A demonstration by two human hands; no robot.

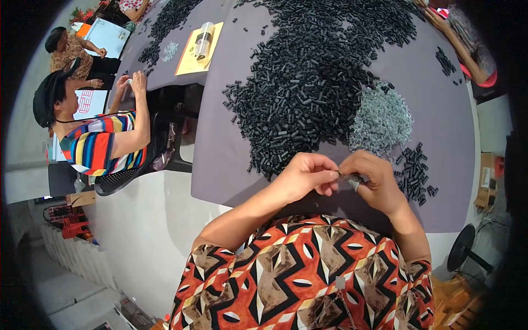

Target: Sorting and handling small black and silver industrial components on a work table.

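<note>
Over the near edge of the table, my left hand (308,175) and my right hand (375,180) meet fingertip to fingertip. Both are closed in a pinch around something small and dark, mostly hidden by the fingers. A greyish wrap (355,180) covers a finger of my right hand. Just beyond my hands spreads a large heap of short black tubular pieces (297,104). Against its right side lies a mound of small clear, shiny pieces (382,120). A smaller group of black pieces (413,175) sits to the right of my right hand.
A grey cloth covers the table (220,159). At the far left, a clear cylindrical container (204,41) rests on a yellow sheet (187,64). A person in a striped shirt (104,143) works at the left; another person's arm (459,47) reaches in at the far right. A black chair (124,179) stands left.
</note>
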